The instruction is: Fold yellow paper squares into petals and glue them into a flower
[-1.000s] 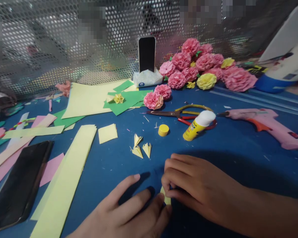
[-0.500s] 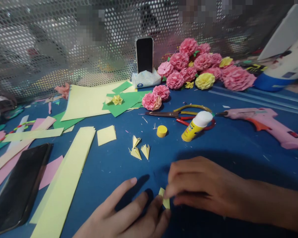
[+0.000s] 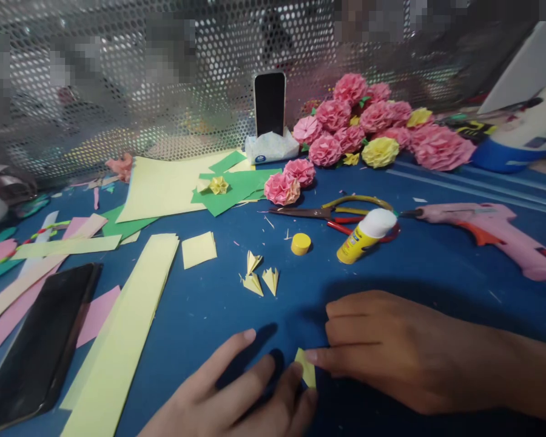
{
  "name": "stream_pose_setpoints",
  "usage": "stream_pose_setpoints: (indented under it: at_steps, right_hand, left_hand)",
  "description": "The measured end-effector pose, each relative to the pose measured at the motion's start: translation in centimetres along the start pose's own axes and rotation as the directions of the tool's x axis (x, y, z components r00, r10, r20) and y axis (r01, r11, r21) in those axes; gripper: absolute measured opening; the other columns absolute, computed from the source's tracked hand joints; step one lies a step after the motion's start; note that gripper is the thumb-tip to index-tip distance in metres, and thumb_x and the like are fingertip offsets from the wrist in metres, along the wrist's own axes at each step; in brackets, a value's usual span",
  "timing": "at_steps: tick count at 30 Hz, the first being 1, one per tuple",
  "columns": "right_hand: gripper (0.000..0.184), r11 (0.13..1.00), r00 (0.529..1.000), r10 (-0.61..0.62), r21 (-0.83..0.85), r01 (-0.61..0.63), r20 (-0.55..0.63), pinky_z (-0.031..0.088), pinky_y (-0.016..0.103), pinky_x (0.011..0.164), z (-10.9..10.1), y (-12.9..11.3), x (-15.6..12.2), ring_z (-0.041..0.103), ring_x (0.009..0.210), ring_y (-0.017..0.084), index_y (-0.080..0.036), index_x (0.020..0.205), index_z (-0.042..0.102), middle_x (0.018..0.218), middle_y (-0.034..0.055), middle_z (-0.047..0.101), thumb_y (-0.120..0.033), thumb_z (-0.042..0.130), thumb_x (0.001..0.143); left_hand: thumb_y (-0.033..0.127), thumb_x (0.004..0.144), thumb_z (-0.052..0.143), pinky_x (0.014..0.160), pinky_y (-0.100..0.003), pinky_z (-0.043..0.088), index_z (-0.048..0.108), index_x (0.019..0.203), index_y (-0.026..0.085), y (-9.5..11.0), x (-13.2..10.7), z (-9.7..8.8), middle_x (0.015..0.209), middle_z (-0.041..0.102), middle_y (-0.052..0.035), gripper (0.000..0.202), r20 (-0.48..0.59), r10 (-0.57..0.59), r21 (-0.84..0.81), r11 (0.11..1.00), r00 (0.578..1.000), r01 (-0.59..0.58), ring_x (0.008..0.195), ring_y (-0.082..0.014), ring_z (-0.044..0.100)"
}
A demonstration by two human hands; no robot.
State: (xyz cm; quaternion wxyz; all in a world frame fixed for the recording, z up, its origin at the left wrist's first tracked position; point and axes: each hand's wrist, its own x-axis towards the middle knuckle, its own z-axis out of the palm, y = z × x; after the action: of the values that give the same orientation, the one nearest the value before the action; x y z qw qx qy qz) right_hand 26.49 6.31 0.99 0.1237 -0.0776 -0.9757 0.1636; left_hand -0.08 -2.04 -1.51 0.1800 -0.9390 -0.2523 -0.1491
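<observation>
A small piece of folded yellow paper [image 3: 307, 371] lies on the blue table at the bottom middle. My left hand [image 3: 250, 388] pins its left edge with two fingertips, while the other fingers spread apart over the table. From the right, my right hand [image 3: 386, 349] has its fingers curled in, with one digit's tip pressing the paper's upper right edge. Just beyond my hands sit three small pleated yellow paper cones [image 3: 270, 280]. Farther off stand a yellow glue-stick cap [image 3: 301, 244] and an uncapped glue stick [image 3: 359, 241].
Scissors [image 3: 309, 212] and a pink glue gun [image 3: 477, 221] lie behind the glue stick. Yellow paper strips [image 3: 122, 334], a square paper stack [image 3: 199, 249] and a dark phone [image 3: 40, 340] are at left. Pink paper flowers [image 3: 332, 115] and a propped phone [image 3: 270, 103] line the perforated metal panel [image 3: 195, 109].
My right hand's fingers have drawn slightly away to the right and curled, leaving more of the yellow paper showing. My left hand keeps its hold. The whole view has shifted slightly.
</observation>
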Motion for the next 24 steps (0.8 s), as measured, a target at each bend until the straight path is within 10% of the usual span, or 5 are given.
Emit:
stream_pose_setpoints:
  at_steps: [7,15,19,24]
  right_hand:
    - [0.024,0.976,0.984,0.134,0.187,-0.110,-0.118,0.041,0.025,0.068,0.5,0.0,0.1,0.056,0.074,0.014,-0.012,0.104,0.072,0.079,0.0039,0.065,-0.018,0.049,0.103]
    - [0.023,0.945,0.924,0.218,0.306,-0.119,-0.314,0.041,0.020,0.064,0.4,0.2,0.2,0.056,0.068,0.011,-0.014,0.102,0.075,0.074,0.0026,0.062,-0.023,0.053,0.103]
    - [0.022,0.947,0.925,0.198,0.308,-0.094,-0.326,0.042,0.021,0.064,0.4,0.2,0.2,0.057,0.068,0.011,-0.013,0.103,0.075,0.074,0.0035,0.063,-0.020,0.054,0.102]
    - [0.022,0.943,0.925,0.209,0.314,-0.106,-0.316,0.043,0.021,0.064,0.3,0.3,0.4,0.059,0.068,0.011,-0.014,0.101,0.076,0.076,0.0041,0.066,-0.020,0.055,0.101]
  left_hand:
    - [0.020,0.107,0.042,0.128,-0.047,0.003,0.069,0.125,0.028,0.0,0.2,-0.7,0.120,0.068,0.0080,0.033,-0.036,0.035,0.016,0.999,0.999,-0.035,0.113,-0.0140,0.053]
    - [0.062,0.100,0.043,0.126,-0.046,-0.005,0.058,0.138,0.014,-1.8,0.7,-0.9,0.140,0.061,-0.0055,0.063,0.083,-0.086,-0.025,0.996,0.993,0.088,0.125,-0.0225,0.054]
    - [0.033,0.106,0.042,0.124,-0.048,0.020,0.048,0.145,0.023,-5.7,-0.3,-0.9,0.144,0.056,-0.0066,0.041,0.171,-0.257,-0.216,0.932,0.951,0.291,0.132,-0.0204,0.053]
    - [0.035,0.102,0.049,0.099,-0.052,0.052,0.059,0.133,0.017,-10.4,-2.4,0.3,0.132,0.064,-0.0150,0.038,0.100,-0.514,-0.178,0.833,0.852,0.523,0.120,-0.0319,0.062]
